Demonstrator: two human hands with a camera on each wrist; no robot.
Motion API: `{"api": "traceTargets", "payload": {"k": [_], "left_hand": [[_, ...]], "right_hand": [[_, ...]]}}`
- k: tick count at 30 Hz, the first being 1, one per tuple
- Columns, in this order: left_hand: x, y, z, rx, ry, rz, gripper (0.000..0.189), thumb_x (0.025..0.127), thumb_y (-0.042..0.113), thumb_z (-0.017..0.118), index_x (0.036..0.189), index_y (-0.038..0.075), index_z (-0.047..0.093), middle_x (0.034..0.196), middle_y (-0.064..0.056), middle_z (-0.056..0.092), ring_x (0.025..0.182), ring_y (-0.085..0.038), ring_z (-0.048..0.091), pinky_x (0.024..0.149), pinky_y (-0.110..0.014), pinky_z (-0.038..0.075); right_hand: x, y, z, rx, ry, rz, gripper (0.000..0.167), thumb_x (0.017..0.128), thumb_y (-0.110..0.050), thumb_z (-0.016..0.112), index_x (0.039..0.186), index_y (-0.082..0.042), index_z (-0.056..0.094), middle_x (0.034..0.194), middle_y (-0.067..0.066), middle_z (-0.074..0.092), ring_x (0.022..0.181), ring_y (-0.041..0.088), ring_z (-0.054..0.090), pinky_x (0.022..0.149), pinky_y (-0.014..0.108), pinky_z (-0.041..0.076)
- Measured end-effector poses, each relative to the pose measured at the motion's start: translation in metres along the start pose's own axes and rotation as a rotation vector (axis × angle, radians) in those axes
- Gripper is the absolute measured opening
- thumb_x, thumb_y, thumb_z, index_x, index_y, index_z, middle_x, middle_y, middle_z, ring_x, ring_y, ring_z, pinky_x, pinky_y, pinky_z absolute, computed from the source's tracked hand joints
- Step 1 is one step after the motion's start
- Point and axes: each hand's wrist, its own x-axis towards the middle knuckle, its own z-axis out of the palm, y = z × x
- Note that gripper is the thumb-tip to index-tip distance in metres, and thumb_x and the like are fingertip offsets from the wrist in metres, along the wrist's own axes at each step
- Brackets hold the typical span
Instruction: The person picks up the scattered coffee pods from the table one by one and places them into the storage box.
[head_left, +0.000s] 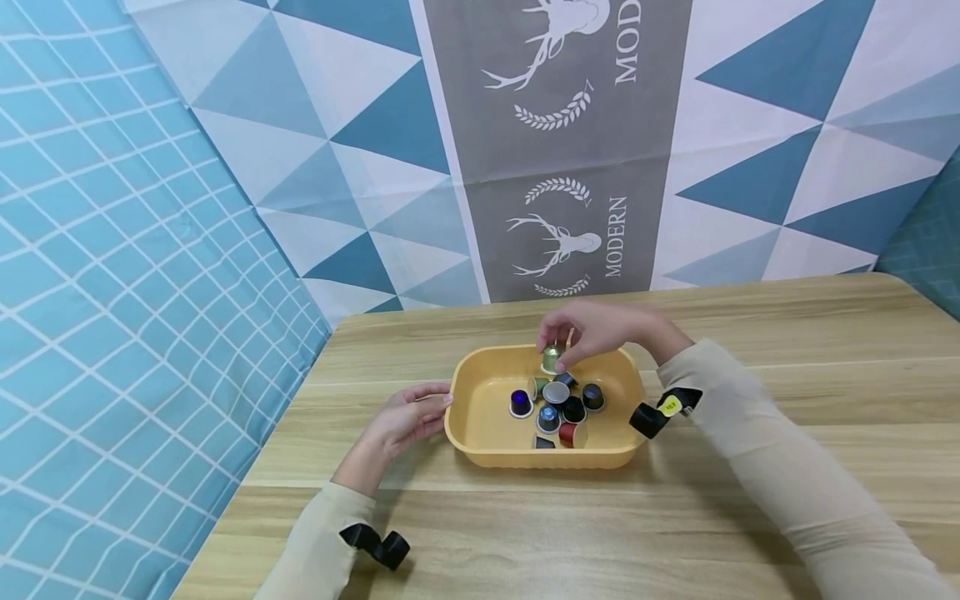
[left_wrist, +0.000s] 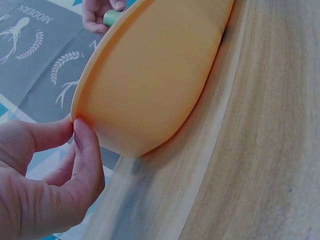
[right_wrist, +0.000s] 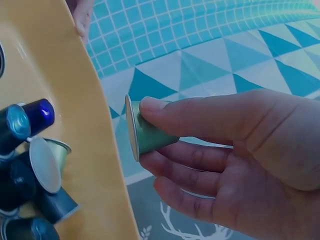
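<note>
My right hand (head_left: 592,329) holds a light green coffee capsule (right_wrist: 152,127) between thumb and fingers, over the far rim of an orange-yellow plastic tub (head_left: 472,442). With thumb and fingertips, my left hand (head_left: 408,419) pinches the tub's left rim; the left wrist view shows this pinch from outside the wall. Inside the tub lie several coffee capsules: a dark blue one (head_left: 520,403) on the left, a lighter blue one (head_left: 548,417), a red one (head_left: 567,433) at the front and a black one (head_left: 593,396) on the right. Another green capsule (right_wrist: 62,152) lies partly behind a pale capsule lid (right_wrist: 45,165).
The tub stands on a wood-grain table (head_left: 525,533). Behind it hangs a patterned cloth (head_left: 390,150) with triangles and deer heads, and a blue gridded cloth (head_left: 135,275) hangs at the left. A black wrist camera (head_left: 651,419) sits beside the tub's right end.
</note>
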Motion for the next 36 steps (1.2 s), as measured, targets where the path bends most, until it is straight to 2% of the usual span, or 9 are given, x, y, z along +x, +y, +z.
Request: {"api": "traceTargets", "payload": {"k": [7,11,15,23,30,36], "left_hand": [[-0.001,0.0,0.0,0.008,0.002,-0.002,0.048,0.094,0.007,0.059,0.136,-0.006,0.042,0.093,0.004,0.069,0.08,-0.004,0.067,0.072,-0.016,0.056],[0.0,-0.001,0.0,0.009,0.009,-0.005,0.048,0.093,0.007,0.059,0.136,-0.006,0.042,0.092,0.005,0.069,0.08,-0.004,0.067,0.072,-0.016,0.056],[0.0,-0.001,0.0,0.005,0.014,-0.005,0.047,0.093,0.007,0.059,0.135,-0.006,0.043,0.09,0.006,0.069,0.079,-0.003,0.067,0.072,-0.016,0.056],[0.0,-0.002,0.0,0.002,0.007,0.0,0.045,0.093,0.007,0.059,0.134,-0.006,0.044,0.089,0.006,0.069,0.078,-0.003,0.067,0.072,-0.016,0.056],[-0.001,-0.003,-0.001,0.001,0.003,0.0,0.043,0.094,0.007,0.058,0.133,-0.005,0.045,0.091,0.006,0.069,0.079,-0.003,0.067,0.072,-0.016,0.056],[0.0,-0.001,0.0,-0.005,0.006,0.005,0.041,0.093,0.007,0.058,0.131,-0.004,0.047,0.092,0.005,0.069,0.08,-0.004,0.067,0.073,-0.017,0.056]], "right_hand": [[0.015,-0.004,0.007,-0.015,-0.041,-0.048,0.026,0.081,-0.012,0.075,0.103,-0.003,0.063,0.095,0.007,0.068,0.086,0.011,0.06,0.083,0.031,0.055],[0.023,-0.003,0.011,0.0,-0.077,-0.049,0.026,0.081,-0.009,0.074,0.104,-0.002,0.063,0.097,0.009,0.068,0.086,0.011,0.06,0.084,0.031,0.055],[0.029,-0.004,0.015,-0.002,-0.115,-0.039,0.026,0.08,-0.005,0.073,0.104,-0.001,0.064,0.098,0.009,0.068,0.088,0.012,0.062,0.082,0.026,0.054],[0.04,-0.007,0.026,-0.065,-0.196,-0.051,0.025,0.075,-0.003,0.074,0.099,-0.002,0.065,0.093,0.009,0.069,0.083,0.009,0.062,0.077,0.02,0.052],[0.047,-0.012,0.038,-0.098,-0.245,0.011,0.022,0.074,-0.006,0.077,0.094,-0.007,0.066,0.089,0.003,0.066,0.077,0.007,0.059,0.071,0.017,0.049],[0.047,-0.015,0.042,-0.1,-0.244,0.009,0.022,0.074,-0.005,0.078,0.092,-0.006,0.066,0.088,0.004,0.067,0.075,0.009,0.06,0.069,0.017,0.049]]}}
